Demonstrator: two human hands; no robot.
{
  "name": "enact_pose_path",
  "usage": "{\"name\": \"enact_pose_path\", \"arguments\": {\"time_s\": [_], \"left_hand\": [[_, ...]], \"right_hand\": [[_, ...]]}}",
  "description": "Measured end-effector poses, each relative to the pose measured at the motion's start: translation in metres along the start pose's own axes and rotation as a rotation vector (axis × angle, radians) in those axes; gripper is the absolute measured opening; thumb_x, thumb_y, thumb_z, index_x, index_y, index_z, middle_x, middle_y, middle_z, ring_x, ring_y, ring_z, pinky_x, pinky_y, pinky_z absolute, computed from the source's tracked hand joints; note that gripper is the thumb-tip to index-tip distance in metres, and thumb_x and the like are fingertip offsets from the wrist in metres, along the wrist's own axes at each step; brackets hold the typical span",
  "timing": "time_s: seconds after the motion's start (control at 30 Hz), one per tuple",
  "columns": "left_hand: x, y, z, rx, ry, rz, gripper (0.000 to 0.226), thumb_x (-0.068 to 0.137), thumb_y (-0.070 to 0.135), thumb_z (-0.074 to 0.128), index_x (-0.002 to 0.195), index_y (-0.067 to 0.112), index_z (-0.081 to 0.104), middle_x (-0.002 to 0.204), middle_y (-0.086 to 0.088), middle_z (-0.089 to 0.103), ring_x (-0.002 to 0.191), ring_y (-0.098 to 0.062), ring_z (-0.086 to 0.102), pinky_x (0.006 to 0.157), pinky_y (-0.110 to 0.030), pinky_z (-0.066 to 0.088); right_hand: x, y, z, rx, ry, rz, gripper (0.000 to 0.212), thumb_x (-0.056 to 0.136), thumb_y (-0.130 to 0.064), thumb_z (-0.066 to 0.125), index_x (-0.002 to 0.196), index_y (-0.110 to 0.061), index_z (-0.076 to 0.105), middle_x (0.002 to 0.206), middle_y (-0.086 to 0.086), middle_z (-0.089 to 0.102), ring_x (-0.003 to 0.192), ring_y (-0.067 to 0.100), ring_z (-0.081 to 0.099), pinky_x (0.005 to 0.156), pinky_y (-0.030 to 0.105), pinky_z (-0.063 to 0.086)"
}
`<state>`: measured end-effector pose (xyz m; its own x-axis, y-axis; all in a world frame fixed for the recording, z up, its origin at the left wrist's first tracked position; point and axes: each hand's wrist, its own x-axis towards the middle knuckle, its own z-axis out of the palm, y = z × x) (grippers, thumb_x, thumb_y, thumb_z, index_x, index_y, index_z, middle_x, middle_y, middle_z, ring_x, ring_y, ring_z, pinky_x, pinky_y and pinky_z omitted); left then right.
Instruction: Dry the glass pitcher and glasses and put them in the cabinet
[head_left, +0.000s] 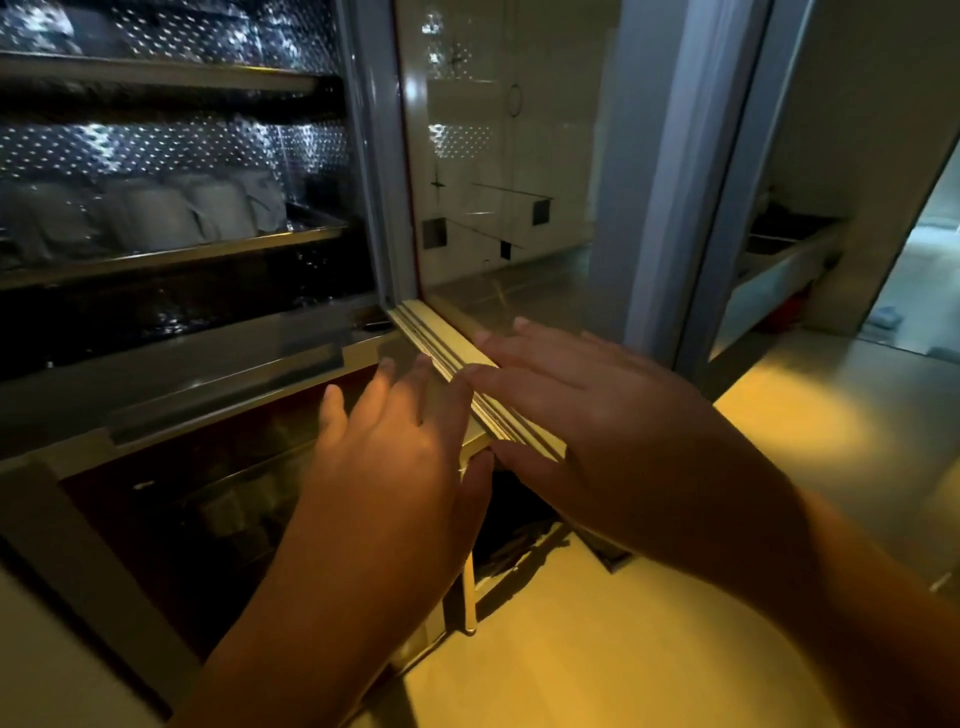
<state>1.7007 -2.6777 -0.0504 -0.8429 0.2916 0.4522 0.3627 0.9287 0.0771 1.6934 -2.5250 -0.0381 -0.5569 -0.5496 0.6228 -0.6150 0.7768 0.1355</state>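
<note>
Gripping nothing with either hand: pressing the left hand (395, 452) flat, fingers straight and slightly spread, against the glass of the lower door (156, 519) of the cabinet (363, 130). Resting the right hand (587, 415) just beside it, fingers likewise straight, across the cream rail (447, 358) running along the bottom edge of the upper glass panel (493, 156), with the fingertips (519, 325) reaching past the rail toward the glass. Holding the two thumbs nearly together beneath the rail, too close to tell whether touching or apart.

Showing, behind the upper left glass, a row of pale glasses (156, 218) standing side by side on the middle shelf (182, 254), in front of a dimpled metal back wall (182, 145) catching the light. Showing more pale rounded shapes (234, 509) behind the lower door, left of the left forearm, too dim to name. Reflecting wall fittings in the upper glass panel. Glowing yellow across the lit surface (597, 649) below the hands, and opening at far right onto a doorway (924, 270) with a paler room beyond.
</note>
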Motion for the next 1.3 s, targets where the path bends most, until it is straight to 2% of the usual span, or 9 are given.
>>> {"name": "enact_pose_path", "arguments": {"time_s": [0.13, 0.3, 0.43, 0.63, 0.77, 0.87, 1.03, 1.13, 1.3], "left_hand": [[0.003, 0.007, 0.003, -0.033, -0.019, 0.03, 0.06, 0.089, 0.048, 0.035, 0.143, 0.035, 0.013, 0.154, 0.005, 0.013, 0.142, -0.017, 0.006, 0.111, -0.041, -0.002], [0.004, 0.011, 0.002, -0.066, 0.021, 0.068, 0.052, 0.092, 0.038, 0.046, 0.141, 0.025, 0.034, 0.147, -0.004, 0.034, 0.138, -0.026, 0.026, 0.108, -0.053, 0.009], [0.003, 0.004, 0.008, -0.041, 0.077, 0.118, 0.055, 0.072, 0.036, 0.055, 0.12, 0.011, 0.058, 0.12, -0.017, 0.061, 0.113, -0.041, 0.054, 0.088, -0.068, 0.029], [0.003, 0.002, 0.009, -0.032, 0.133, 0.143, 0.052, 0.078, 0.042, 0.046, 0.116, 0.009, 0.06, 0.116, -0.017, 0.063, 0.11, -0.039, 0.057, 0.086, -0.068, 0.034], [-0.001, -0.002, 0.01, -0.011, 0.18, 0.128, 0.052, 0.078, 0.043, 0.042, 0.113, 0.009, 0.061, 0.11, -0.017, 0.065, 0.106, -0.04, 0.059, 0.084, -0.066, 0.035], [-0.004, -0.004, 0.01, -0.038, 0.251, 0.097, 0.042, 0.082, 0.034, 0.056, 0.112, 0.005, 0.061, 0.112, -0.019, 0.063, 0.104, -0.039, 0.06, 0.089, -0.065, 0.034], [-0.014, -0.025, 0.006, 0.123, 0.278, 0.054, 0.043, 0.071, 0.033, 0.056, 0.101, 0.003, 0.061, 0.096, -0.023, 0.066, 0.089, -0.043, 0.064, 0.078, -0.069, 0.041], [-0.028, -0.045, -0.006, 0.162, 0.246, -0.112, 0.052, 0.079, 0.043, 0.037, 0.108, 0.007, 0.061, 0.106, -0.021, 0.064, 0.099, -0.044, 0.06, 0.082, -0.07, 0.039], [-0.05, -0.067, -0.019, 0.237, 0.333, -0.208, 0.062, 0.077, 0.043, 0.036, 0.116, 0.0, 0.058, 0.116, -0.025, 0.06, 0.11, -0.048, 0.053, 0.081, -0.07, 0.032]], "right_hand": [[-0.007, 0.003, -0.014, -0.051, 0.082, -0.011, 0.042, 0.081, -0.028, 0.044, 0.109, -0.005, 0.066, 0.115, 0.015, 0.064, 0.107, 0.031, 0.061, 0.086, 0.037, 0.045], [-0.012, 0.011, -0.03, -0.134, 0.09, -0.116, 0.043, 0.082, -0.03, 0.044, 0.114, -0.008, 0.062, 0.122, 0.015, 0.06, 0.115, 0.032, 0.055, 0.093, 0.046, 0.037], [-0.009, 0.033, -0.028, -0.197, 0.076, -0.285, 0.038, 0.086, -0.027, 0.048, 0.117, -0.009, 0.06, 0.124, 0.014, 0.058, 0.121, 0.031, 0.049, 0.101, 0.053, 0.027], [0.008, 0.054, -0.005, -0.204, 0.157, -0.446, 0.033, 0.094, -0.033, 0.045, 0.122, -0.015, 0.047, 0.126, 0.009, 0.058, 0.126, 0.025, 0.043, 0.11, 0.048, 0.02], [0.017, 0.051, 0.0, -0.222, 0.234, -0.5, 0.038, 0.092, -0.04, 0.048, 0.122, -0.017, 0.054, 0.126, 0.006, 0.059, 0.126, 0.028, 0.045, 0.108, 0.048, 0.026], [0.023, 0.037, 0.001, -0.191, 0.255, -0.531, 0.04, 0.089, -0.041, 0.051, 0.118, -0.015, 0.061, 0.125, 0.006, 0.059, 0.124, 0.03, 0.047, 0.106, 0.05, 0.029], [0.042, -0.001, 0.008, -0.177, 0.242, -0.588, 0.041, 0.088, -0.036, 0.054, 0.12, -0.012, 0.061, 0.127, 0.008, 0.059, 0.126, 0.032, 0.044, 0.107, 0.051, 0.021], [0.055, -0.023, 0.014, -0.183, 0.246, -0.592, 0.041, 0.091, -0.033, 0.049, 0.124, -0.012, 0.058, 0.129, 0.008, 0.057, 0.128, 0.032, 0.042, 0.109, 0.049, 0.016], [0.073, -0.052, 0.021, -0.167, 0.255, -0.606, 0.043, 0.089, -0.031, 0.045, 0.125, -0.011, 0.056, 0.13, 0.01, 0.056, 0.127, 0.034, 0.042, 0.107, 0.051, 0.013]]}}
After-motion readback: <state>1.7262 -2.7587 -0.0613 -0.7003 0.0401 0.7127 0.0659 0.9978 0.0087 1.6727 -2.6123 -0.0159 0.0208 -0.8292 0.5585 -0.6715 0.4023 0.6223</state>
